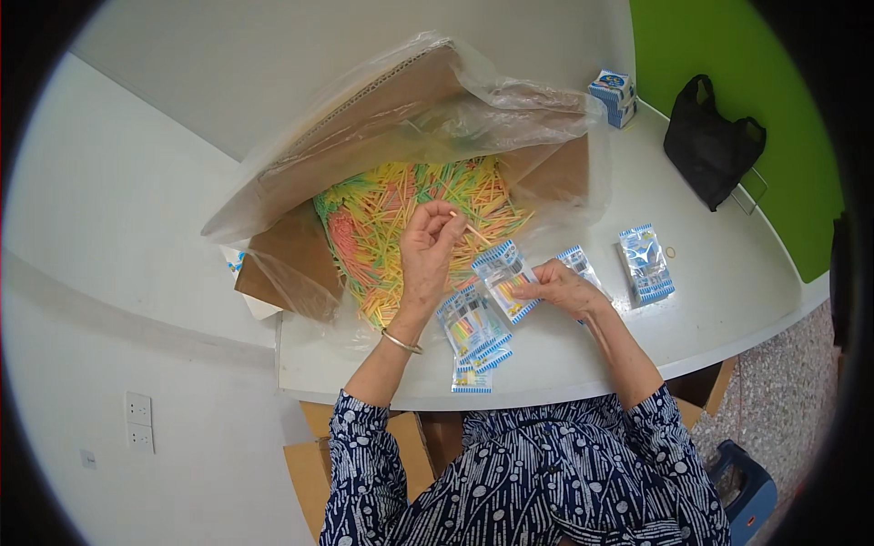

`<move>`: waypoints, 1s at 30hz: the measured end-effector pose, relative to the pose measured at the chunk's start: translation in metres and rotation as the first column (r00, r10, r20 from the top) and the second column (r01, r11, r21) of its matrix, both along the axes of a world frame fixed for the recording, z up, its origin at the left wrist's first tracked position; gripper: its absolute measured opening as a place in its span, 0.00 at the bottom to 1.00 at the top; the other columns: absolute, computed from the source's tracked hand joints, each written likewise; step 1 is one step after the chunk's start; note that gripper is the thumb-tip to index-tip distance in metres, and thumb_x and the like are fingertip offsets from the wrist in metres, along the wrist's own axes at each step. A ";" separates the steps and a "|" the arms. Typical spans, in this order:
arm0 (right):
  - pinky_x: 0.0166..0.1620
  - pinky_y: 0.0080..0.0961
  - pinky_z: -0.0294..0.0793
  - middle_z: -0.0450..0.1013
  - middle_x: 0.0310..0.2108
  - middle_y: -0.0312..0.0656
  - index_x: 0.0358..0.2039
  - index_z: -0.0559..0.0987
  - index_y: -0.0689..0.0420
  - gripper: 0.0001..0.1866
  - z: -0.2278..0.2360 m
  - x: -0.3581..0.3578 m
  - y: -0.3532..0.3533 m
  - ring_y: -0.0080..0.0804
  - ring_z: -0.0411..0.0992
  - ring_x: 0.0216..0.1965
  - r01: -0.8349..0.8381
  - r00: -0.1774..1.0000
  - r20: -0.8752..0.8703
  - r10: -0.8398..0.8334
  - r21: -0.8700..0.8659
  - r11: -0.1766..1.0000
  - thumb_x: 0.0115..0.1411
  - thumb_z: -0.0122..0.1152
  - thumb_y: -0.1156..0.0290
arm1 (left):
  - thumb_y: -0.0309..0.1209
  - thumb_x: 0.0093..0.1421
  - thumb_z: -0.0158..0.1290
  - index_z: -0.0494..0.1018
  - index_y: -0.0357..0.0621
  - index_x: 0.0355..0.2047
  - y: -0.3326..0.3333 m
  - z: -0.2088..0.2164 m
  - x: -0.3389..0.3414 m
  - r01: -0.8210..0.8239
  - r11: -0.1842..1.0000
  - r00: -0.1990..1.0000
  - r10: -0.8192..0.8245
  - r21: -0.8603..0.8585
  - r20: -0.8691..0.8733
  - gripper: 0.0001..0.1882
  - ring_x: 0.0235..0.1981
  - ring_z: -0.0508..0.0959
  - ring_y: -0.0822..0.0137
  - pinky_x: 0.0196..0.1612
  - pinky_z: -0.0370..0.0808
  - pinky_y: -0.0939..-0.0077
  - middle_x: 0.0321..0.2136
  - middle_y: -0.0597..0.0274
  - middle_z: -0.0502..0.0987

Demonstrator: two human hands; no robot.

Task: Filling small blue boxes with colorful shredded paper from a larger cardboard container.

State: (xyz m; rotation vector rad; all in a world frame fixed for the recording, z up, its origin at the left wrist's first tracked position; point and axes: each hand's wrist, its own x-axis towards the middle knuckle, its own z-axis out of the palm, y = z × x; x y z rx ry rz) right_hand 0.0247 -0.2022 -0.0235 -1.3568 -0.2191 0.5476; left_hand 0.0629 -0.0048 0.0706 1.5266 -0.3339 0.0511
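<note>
In my right hand (564, 289) is a small packet (508, 287) with blue-striped ends and a clear window showing coloured sticks. Above its upper end, my left hand (428, 250) pinches a thin pale stick (472, 229) that slants down toward the packet. Behind both hands, a heap of thin yellow, green and pink sticks (410, 209) fills an open carton (287, 255) lined with clear plastic. Several similar packets (467, 325) lie overlapping on the white table (719, 282), just below the held one. Another packet (580, 264) lies partly hidden behind my right hand.
A stack of packets (645, 264) stands farther right, beside a rubber band (670, 252). Two small blue-and-white boxes (614, 96) and a black bag (712, 146) sit toward the back right. The carton's raised flap (373, 114) rises at the back. Below right is a blue stool (751, 491).
</note>
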 end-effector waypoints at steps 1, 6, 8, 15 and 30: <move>0.37 0.14 0.68 0.78 0.30 0.37 0.35 0.81 0.64 0.17 -0.002 0.000 0.000 0.16 0.72 0.31 0.000 1.000 -0.001 0.000 0.001 1.000 0.52 0.67 0.63 | 0.26 0.60 0.54 0.69 0.39 0.39 0.000 -0.001 0.000 -0.004 1.000 1.000 0.004 0.001 0.004 0.08 0.31 0.75 0.77 0.39 0.72 0.84 0.29 0.66 0.76; 0.38 0.14 0.68 0.78 0.31 0.36 0.37 0.81 0.64 0.18 -0.004 -0.001 0.002 0.16 0.71 0.32 -0.018 1.000 -0.006 0.018 0.046 0.999 0.52 0.68 0.63 | 0.26 0.60 0.53 0.70 0.38 0.37 -0.006 -0.015 -0.012 0.072 0.994 0.996 -0.067 0.086 -0.064 0.07 0.33 0.75 0.78 0.40 0.71 0.84 0.30 0.66 0.76; 0.38 0.14 0.68 0.78 0.31 0.36 0.37 0.81 0.64 0.18 -0.001 -0.004 0.003 0.16 0.71 0.33 -0.024 0.999 -0.025 0.026 0.074 0.997 0.52 0.68 0.63 | 0.27 0.60 0.53 0.71 0.38 0.36 -0.006 -0.019 -0.017 0.085 0.991 0.993 -0.075 0.100 -0.093 0.06 0.34 0.74 0.78 0.40 0.71 0.84 0.30 0.66 0.76; 0.40 0.14 0.68 0.78 0.32 0.37 0.37 0.81 0.63 0.17 0.005 -0.005 -0.003 0.16 0.71 0.34 -0.031 0.999 -0.026 0.032 0.012 0.999 0.52 0.68 0.63 | 0.29 0.59 0.54 0.75 0.37 0.31 0.006 -0.018 -0.010 0.083 0.966 0.996 -0.085 0.245 -0.005 0.07 0.35 0.72 0.75 0.41 0.69 0.79 0.32 0.67 0.75; 0.26 0.24 0.65 0.71 0.23 0.40 0.30 0.77 0.68 0.22 0.012 -0.019 -0.005 0.22 0.68 0.24 0.119 0.937 0.344 -0.058 -0.158 0.980 0.50 0.67 0.57 | 0.26 0.57 0.55 0.71 0.39 0.40 0.013 -0.037 -0.023 0.263 0.891 0.959 -0.200 0.371 -0.200 0.11 0.34 0.72 0.79 0.38 0.69 0.85 0.31 0.68 0.74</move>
